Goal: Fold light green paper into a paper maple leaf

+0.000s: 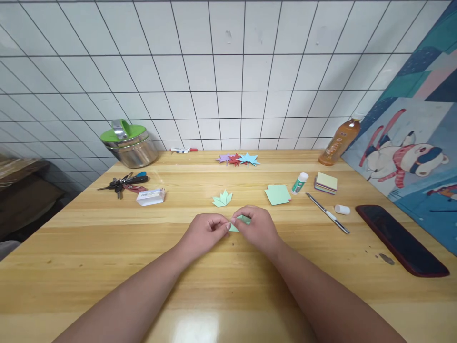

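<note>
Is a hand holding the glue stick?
No, the glue stick is on the table; left hand and right hand are at green paper.

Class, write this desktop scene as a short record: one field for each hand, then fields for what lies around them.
Left hand: fingertips pinched at the left end of a small green paper
Right hand: holding the same paper
Just beyond hands: pointed green paper shape
Near wall: purple, red and blue paper shapes
Right side: green sheets, glue stick, phone

No readable text (bottle lettering (336, 145) too small).
</note>
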`<state>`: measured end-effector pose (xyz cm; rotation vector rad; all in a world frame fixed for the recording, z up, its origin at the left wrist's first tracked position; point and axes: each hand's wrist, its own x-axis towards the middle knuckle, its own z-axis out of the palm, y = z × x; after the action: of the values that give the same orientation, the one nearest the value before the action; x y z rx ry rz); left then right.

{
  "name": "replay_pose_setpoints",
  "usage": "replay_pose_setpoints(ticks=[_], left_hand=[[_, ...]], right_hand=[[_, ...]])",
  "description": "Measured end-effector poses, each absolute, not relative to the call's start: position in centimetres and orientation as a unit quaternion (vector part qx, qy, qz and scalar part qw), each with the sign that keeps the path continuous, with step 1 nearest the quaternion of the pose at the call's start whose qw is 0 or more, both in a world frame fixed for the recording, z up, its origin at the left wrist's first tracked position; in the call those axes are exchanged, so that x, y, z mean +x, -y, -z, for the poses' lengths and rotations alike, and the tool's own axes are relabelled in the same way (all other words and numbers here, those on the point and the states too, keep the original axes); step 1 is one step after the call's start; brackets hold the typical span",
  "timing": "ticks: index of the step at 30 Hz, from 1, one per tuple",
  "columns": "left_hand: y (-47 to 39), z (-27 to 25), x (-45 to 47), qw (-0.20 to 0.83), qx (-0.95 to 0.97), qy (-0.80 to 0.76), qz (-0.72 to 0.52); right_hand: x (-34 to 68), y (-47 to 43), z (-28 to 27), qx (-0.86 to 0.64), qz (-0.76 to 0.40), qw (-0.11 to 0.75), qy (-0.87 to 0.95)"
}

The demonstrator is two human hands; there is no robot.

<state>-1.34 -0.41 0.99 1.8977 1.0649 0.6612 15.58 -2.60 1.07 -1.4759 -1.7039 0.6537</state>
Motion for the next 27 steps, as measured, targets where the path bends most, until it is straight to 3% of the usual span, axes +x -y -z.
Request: replay_pose_setpoints(ticks=[4,9,15,19,23,27], left_hand=[[0.4,-0.8,-1.3,0.404,0.750,-0.445,-0.278],[0.2,-0.8,-1.5,0.419,0.735,-0.454,-0.278],[0.6,-1.0,-0.6,0.684,0.491,-0.400,-0.363],[0.8,-0.6,0.2,0.771,0.384,-0.338,-0.380],[0.6,-0.2,0.4,0.762,0.343,-0.342,-0.430],[0.3,-0.4,0.1,0.653,0.454,-0.400,-0.456]], right_hand=[[15.7,2.6,-1.4,-0.570,-0.225,0.369,0.699],[16.1,2.4,-1.1,-0.536,-0.306,0.382,0.688],[15.7,2.0,-0.4,-0.548,-0.381,0.479,0.570],[14.5,1.7,-0.2,-0.512,-0.382,0.536,0.551],[13.8,1.6,0.1,-0.497,-0.396,0.544,0.548],[13.8,2.1,-0.4,-0.514,-0.387,0.505,0.575]])
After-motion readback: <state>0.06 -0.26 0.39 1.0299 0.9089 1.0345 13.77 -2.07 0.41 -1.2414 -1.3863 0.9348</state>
